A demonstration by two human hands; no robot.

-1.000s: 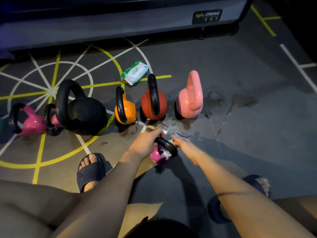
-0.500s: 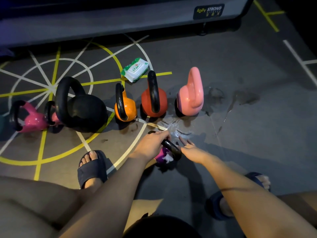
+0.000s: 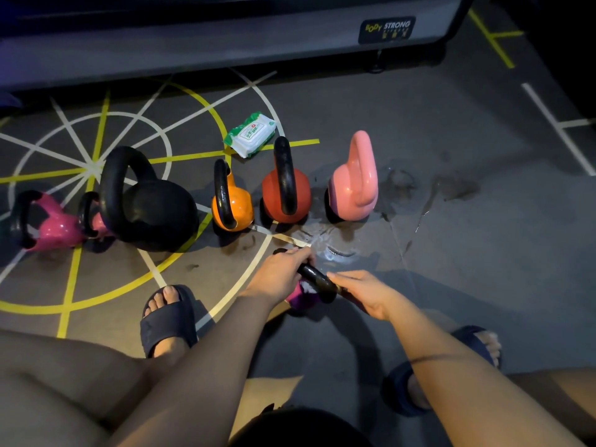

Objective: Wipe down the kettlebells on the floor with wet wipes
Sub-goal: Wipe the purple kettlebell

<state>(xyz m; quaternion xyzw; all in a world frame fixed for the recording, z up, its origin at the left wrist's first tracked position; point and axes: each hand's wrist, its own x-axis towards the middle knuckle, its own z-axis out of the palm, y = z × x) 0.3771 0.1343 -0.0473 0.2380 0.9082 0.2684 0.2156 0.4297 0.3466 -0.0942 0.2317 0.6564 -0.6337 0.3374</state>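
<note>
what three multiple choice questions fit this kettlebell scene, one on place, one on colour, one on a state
1. Where is the wipes pack? A) behind the orange kettlebell and red kettlebell B) in the right hand C) on the machine
2. What colour is the largest kettlebell? A) orange B) black C) pink
3. What is the left hand doing? A) hanging free B) gripping the small kettlebell's handle C) opening the pack
Answers: 1A, it lies just beyond those two; 2B, the biggest is all black; 3B, its fingers curl round the handle.
</note>
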